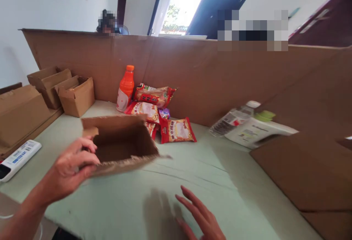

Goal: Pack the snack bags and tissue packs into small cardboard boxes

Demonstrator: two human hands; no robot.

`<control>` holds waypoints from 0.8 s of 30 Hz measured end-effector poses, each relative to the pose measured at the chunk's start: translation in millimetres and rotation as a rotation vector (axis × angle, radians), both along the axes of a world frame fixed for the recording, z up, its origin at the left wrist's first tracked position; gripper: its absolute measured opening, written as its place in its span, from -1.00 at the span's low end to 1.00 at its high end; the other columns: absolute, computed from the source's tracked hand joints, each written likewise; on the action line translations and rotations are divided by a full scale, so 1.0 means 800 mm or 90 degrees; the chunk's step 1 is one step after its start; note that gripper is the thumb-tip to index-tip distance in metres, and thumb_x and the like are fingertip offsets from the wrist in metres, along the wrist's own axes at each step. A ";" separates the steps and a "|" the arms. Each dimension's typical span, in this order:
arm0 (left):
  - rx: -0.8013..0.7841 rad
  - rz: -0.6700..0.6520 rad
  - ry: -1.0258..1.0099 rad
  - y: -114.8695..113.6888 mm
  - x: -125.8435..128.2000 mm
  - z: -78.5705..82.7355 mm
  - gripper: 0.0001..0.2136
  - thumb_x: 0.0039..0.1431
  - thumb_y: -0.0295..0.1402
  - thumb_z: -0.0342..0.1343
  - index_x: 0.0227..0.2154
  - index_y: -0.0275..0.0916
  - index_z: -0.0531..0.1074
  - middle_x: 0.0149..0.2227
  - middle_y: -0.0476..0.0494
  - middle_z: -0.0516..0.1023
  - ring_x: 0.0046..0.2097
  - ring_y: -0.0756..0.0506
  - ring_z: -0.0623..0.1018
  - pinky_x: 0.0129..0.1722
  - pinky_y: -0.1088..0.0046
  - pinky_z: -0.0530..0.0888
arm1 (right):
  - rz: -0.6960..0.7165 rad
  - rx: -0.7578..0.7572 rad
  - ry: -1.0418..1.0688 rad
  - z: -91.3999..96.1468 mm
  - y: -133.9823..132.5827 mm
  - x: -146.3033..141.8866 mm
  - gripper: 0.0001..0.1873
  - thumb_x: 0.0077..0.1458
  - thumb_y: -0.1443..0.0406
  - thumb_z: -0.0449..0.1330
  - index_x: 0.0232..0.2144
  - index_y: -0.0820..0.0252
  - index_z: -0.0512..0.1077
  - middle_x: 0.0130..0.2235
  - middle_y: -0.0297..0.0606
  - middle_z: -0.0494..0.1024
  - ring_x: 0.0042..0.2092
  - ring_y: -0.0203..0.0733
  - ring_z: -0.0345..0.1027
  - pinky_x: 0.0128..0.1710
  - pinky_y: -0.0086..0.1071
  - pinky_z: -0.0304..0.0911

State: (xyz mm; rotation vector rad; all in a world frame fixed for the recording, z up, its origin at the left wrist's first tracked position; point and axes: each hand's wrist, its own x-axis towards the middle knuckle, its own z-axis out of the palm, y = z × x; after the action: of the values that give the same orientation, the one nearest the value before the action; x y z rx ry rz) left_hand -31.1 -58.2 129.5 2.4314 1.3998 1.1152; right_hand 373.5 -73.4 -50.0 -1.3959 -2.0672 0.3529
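Note:
My left hand [72,166] grips the near left edge of an open brown cardboard box [121,142], which is tilted above the pale green table [192,174] with its opening facing me. The box looks empty inside. My right hand [199,214] hovers low over the table at the bottom of the view, fingers stretched out and apart, holding nothing. Behind the box lie several red snack packets [177,130] and an orange drink bottle [125,89] standing upright against the cardboard wall.
A tall cardboard wall [209,78] runs along the table's back. Small open cartons [75,95] and flat cardboard sit at the left, with a white device [18,157] near them. White containers [247,126] lie at the right beside flat cardboard sheets [308,170]. A person is behind the wall.

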 end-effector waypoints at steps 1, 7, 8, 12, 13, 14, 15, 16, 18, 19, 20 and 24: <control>-0.024 -0.040 0.004 -0.006 0.016 0.000 -0.81 0.29 -0.45 0.04 -0.34 -0.15 0.54 -0.17 -0.13 0.47 0.01 -0.10 0.52 0.19 0.20 0.44 | -0.001 -0.022 0.026 0.010 -0.002 -0.002 -0.48 0.25 0.12 0.13 0.25 -0.20 0.29 0.35 -0.24 0.25 0.29 0.20 0.23 0.16 0.15 0.34; -0.023 -0.123 0.021 -0.020 0.057 -0.020 -0.76 0.19 -0.55 0.10 -0.18 -0.05 0.48 -0.01 -0.13 0.47 0.18 -0.19 0.44 0.25 0.09 0.40 | 0.023 -0.147 0.162 0.048 -0.013 -0.013 -0.35 0.26 0.06 0.11 0.34 0.01 0.15 0.32 -0.08 0.30 0.31 0.16 0.21 0.18 0.03 0.33; -0.015 -0.096 0.002 -0.021 0.057 -0.028 -0.70 0.18 -0.50 0.15 -0.07 0.00 0.44 0.09 -0.14 0.43 0.23 -0.22 0.40 0.26 0.03 0.39 | 0.020 -0.158 0.166 0.048 -0.015 -0.014 -0.35 0.26 0.06 0.11 0.34 0.02 0.16 0.31 -0.07 0.31 0.30 0.16 0.21 0.19 0.04 0.32; -0.020 0.051 -0.165 -0.025 0.055 -0.078 -0.21 0.14 -0.15 0.27 0.36 0.05 0.00 0.35 -0.27 0.17 0.32 -0.33 0.31 0.26 -0.06 0.37 | 0.015 -0.172 0.146 0.038 -0.012 -0.015 -0.38 0.25 0.06 0.11 0.31 0.05 0.24 0.27 -0.04 0.38 0.25 0.18 0.30 0.15 0.05 0.35; -0.040 0.085 -0.200 -0.025 0.054 -0.095 -0.15 0.14 -0.09 0.25 0.39 0.03 -0.10 0.37 -0.30 0.14 0.32 -0.34 0.32 0.24 -0.03 0.40 | 0.024 -0.165 0.144 0.036 -0.006 -0.012 -0.40 0.26 0.07 0.10 0.30 0.06 0.27 0.26 -0.04 0.39 0.23 0.17 0.33 0.14 0.03 0.36; -0.068 0.116 -0.215 -0.024 0.053 -0.113 -0.12 0.15 -0.04 0.23 0.41 0.01 -0.16 0.39 -0.31 0.13 0.32 -0.34 0.34 0.21 0.00 0.45 | 0.031 -0.155 0.143 0.036 0.004 -0.007 -0.42 0.26 0.08 0.09 0.28 0.07 0.29 0.24 -0.04 0.42 0.21 0.14 0.35 0.13 0.02 0.37; -0.098 0.144 -0.207 -0.022 0.051 -0.130 -0.11 0.15 -0.02 0.22 0.41 0.00 -0.18 0.39 -0.32 0.15 0.30 -0.34 0.36 0.16 0.03 0.50 | 0.035 -0.144 0.139 0.037 0.018 -0.001 -0.45 0.27 0.10 0.07 0.26 0.07 0.32 0.22 -0.05 0.44 0.20 0.12 0.37 0.13 0.00 0.38; -0.122 0.169 -0.184 -0.020 0.049 -0.148 -0.10 0.14 0.00 0.22 0.41 -0.01 -0.17 0.38 -0.33 0.18 0.29 -0.36 0.38 0.11 0.05 0.54 | 0.030 -0.130 0.131 0.040 0.036 0.006 -0.47 0.27 0.11 0.06 0.24 0.07 0.33 0.20 -0.07 0.47 0.17 0.09 0.40 0.11 -0.01 0.39; -0.154 0.207 -0.125 -0.014 0.047 -0.180 -0.13 0.10 0.03 0.23 0.39 -0.07 -0.02 0.28 -0.33 0.36 0.22 -0.39 0.46 0.02 0.04 0.60 | -0.007 -0.093 0.085 0.054 0.084 0.021 -0.50 0.28 0.15 0.02 0.21 0.08 0.35 0.17 -0.08 0.50 0.14 0.04 0.43 0.07 -0.03 0.42; -0.169 0.218 -0.102 -0.012 0.048 -0.193 -0.18 0.08 0.04 0.24 0.35 -0.10 0.10 0.17 -0.32 0.48 0.15 -0.39 0.53 -0.03 0.03 0.63 | -0.031 -0.072 0.033 0.065 0.112 0.028 -0.50 0.27 0.19 0.01 0.21 0.10 0.35 0.17 -0.09 0.49 0.14 0.03 0.43 0.07 -0.03 0.42; -0.188 0.222 -0.087 -0.010 0.050 -0.203 -0.25 0.07 0.05 0.23 0.29 -0.12 0.22 0.04 -0.29 0.59 0.06 -0.39 0.59 -0.09 0.03 0.65 | -0.054 -0.049 -0.035 0.076 0.143 0.033 -0.49 0.26 0.23 0.00 0.22 0.12 0.35 0.18 -0.08 0.49 0.15 0.02 0.41 0.08 -0.04 0.41; -0.252 0.212 -0.096 -0.008 0.065 -0.216 -0.46 0.13 0.01 0.18 0.14 -0.08 0.43 -0.29 -0.16 0.68 -0.15 -0.36 0.67 -0.19 0.04 0.67 | -0.093 0.002 -0.285 0.123 0.271 0.032 -0.34 0.12 0.43 -0.01 0.29 0.20 0.25 0.28 -0.04 0.35 0.30 0.07 0.21 0.20 0.04 0.22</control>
State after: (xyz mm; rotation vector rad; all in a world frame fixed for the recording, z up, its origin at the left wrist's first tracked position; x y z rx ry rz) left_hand 20.6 -64.5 -43.6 1.8528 1.8145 0.9414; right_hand 399.5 143.6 48.3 -1.7347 -2.2879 -0.0303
